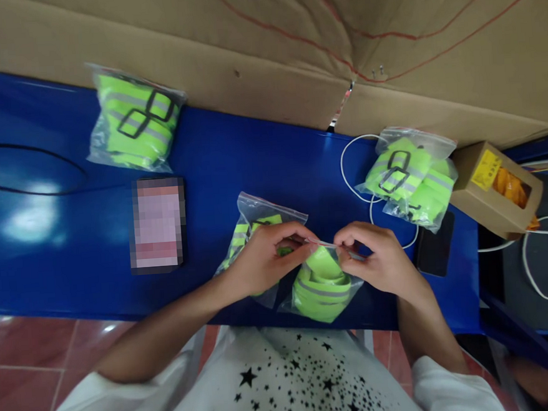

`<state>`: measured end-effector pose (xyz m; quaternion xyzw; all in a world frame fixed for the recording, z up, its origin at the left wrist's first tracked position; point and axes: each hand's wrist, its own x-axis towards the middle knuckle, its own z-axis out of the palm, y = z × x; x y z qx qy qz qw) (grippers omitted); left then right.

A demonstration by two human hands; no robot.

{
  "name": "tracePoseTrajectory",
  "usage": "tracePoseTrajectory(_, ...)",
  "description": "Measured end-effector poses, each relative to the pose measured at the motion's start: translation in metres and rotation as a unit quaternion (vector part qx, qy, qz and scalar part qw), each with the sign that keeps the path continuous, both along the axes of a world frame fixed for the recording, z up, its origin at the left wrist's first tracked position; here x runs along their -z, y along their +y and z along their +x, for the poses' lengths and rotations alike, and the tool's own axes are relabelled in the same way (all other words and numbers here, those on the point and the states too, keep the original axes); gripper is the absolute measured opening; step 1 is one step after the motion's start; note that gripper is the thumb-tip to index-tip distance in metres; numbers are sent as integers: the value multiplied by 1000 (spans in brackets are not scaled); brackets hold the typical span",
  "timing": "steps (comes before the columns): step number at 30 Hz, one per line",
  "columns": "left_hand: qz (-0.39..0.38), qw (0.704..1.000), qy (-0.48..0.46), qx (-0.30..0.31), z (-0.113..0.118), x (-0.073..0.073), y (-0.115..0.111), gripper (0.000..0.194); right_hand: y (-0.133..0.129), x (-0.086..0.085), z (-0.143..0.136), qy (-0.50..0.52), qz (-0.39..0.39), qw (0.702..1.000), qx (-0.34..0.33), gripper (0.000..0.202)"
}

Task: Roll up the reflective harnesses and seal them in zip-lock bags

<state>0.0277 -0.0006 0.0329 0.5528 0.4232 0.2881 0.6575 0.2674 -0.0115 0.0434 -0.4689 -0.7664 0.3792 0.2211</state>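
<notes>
Between my hands is a clear zip bag [324, 286] with a folded neon-yellow reflective strap inside. My left hand [284, 248] pinches the left part of its red-lined top edge. The other end of that edge is pinched by my right hand [368, 252]. The bag hangs at the table's front edge, its lower part towards my body. A second zip bag [274, 207] of neon-yellow straps lies partly hidden under my left hand and forearm.
More bagged neon straps lie at the back left [139, 124] and by the right [410, 177]. A white cable [342, 163], a dark phone [436, 244] and a cardboard box [498, 193] are on the right. A blurred-out rectangular device [158, 226] rests on the blue table [223, 152].
</notes>
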Motion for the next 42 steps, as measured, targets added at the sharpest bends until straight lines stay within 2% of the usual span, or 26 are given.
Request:
tracePoseTrajectory(4,-4,1000,2,-3,1,0,0,15,0,0,-1,-27,7,1000,-7,9)
tracePoseTrajectory(9,16,1000,15,1,2,0,-2,15,1,0,-7,-40,92,994,-33,9)
tracePoseTrajectory(15,54,998,29,2,3,3,-5,16,-4,6,-11,-42,76,996,-14,3)
tracePoseTrajectory(19,86,994,66,2,4,8,-6,13,-5,8,-7,-64,113,991,-33,9)
tracePoseTrajectory(22,94,994,56,0,3,10,-7,15,-4,8,-1,-55,129,989,-48,9)
tracePoseTrajectory(26,164,986,38,-13,0,7,-10,17,-5,9,4,-25,110,992,-49,9)
tracePoseTrajectory(29,229,973,38,8,-3,6,-13,19,-8,8,2,-45,105,992,-57,11)
tracePoseTrajectory(35,371,927,51,22,-1,17,-17,21,-17,1,-7,-85,152,983,-64,13)
tracePoseTrajectory(39,386,920,73,-6,1,18,-21,23,-26,-4,-12,-103,161,981,-35,12)
tracePoseTrajectory(42,349,937,-9,22,-2,11,-22,22,-40,-6,-17,-82,168,982,-15,11)
